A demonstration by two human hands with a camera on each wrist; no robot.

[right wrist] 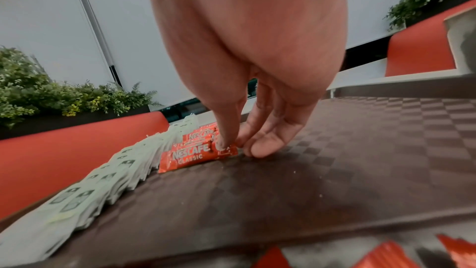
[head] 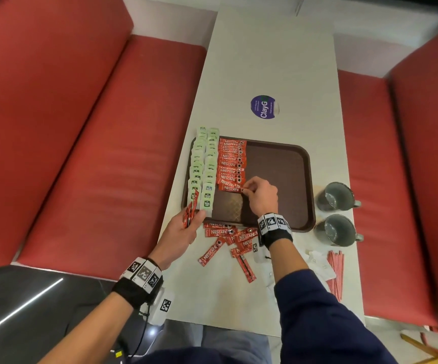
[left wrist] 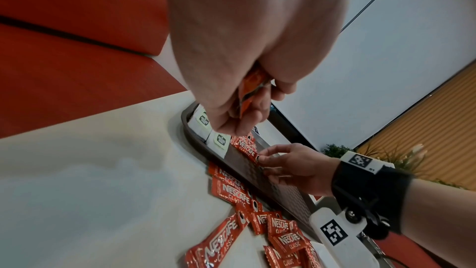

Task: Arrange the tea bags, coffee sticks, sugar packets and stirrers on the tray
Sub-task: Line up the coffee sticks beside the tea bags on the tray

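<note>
A brown tray (head: 288, 164) lies on the white table. Two columns of green tea bags (head: 204, 164) fill its left side, and a column of red coffee sticks (head: 232, 164) runs beside them. My right hand (head: 261, 195) pinches the right end of the nearest coffee stick (head: 231, 189) (right wrist: 195, 155) in that column, thumb and fingertips on its tip. My left hand (head: 183, 227) hovers at the tray's near left corner and grips a few coffee sticks (head: 190, 208) (left wrist: 248, 91). Several loose coffee sticks (head: 228, 240) (left wrist: 257, 217) lie on the table before the tray.
Two grey cups (head: 336, 214) stand right of the tray. Red stirrers (head: 336, 271) and white sugar packets (head: 317, 261) lie at the near right. A purple round sticker (head: 264, 106) sits beyond the tray. Red benches (head: 81, 127) flank the narrow table.
</note>
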